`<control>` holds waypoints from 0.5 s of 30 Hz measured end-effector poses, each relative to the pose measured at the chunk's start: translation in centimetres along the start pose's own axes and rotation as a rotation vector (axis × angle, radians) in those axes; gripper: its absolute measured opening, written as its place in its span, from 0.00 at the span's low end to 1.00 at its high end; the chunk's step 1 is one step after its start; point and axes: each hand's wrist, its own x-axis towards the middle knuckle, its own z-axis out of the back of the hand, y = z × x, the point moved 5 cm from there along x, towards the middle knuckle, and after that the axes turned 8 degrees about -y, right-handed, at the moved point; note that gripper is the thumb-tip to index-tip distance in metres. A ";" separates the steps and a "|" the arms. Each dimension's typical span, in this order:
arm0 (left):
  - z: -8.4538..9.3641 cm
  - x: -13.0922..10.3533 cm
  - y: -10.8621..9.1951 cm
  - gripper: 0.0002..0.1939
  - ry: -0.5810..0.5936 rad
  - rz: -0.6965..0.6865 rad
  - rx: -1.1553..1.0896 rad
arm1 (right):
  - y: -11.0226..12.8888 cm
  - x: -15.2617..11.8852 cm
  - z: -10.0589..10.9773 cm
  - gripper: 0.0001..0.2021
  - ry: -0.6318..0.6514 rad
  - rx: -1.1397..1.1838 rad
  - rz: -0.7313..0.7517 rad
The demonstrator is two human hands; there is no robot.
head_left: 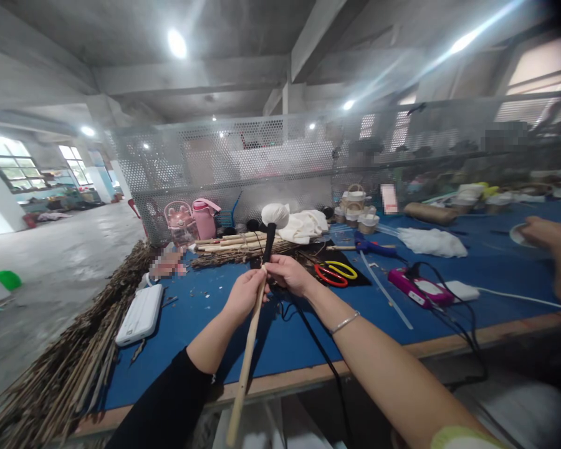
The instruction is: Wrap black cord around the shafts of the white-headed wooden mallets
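Stick (249, 355) over blue tabletop (182, 321); grey floor (91, 231).

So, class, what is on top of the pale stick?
Above the pale stick rises a black section, capped by a rounded white bundle. What lies inside the bundle is covered and unseen.

Streaky overhead glare (soft edges)

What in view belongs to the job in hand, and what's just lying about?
In the job:
pale wooden stick with black neck and white cloth ball, held by left hand and right hand
probably: red-and-yellow-handled scissors, pale wooden sticks beyond the hands

Just lying about, apparently:
pink plastic bottle
white rectangular plastic box
brown cylindrical roll
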 end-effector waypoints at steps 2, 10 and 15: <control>0.3 -0.1 -0.4 0.17 -0.072 -0.055 0.083 | 0.0 -0.1 0.0 0.13 -0.018 -0.027 0.008; -0.4 -0.6 -0.2 0.12 0.015 0.232 -0.208 | -0.4 -0.2 -0.5 0.14 0.075 -0.091 -0.029; -0.3 -0.7 -0.3 0.10 -0.018 0.253 -0.202 | -0.7 -0.2 -0.6 0.15 0.104 -0.016 -0.060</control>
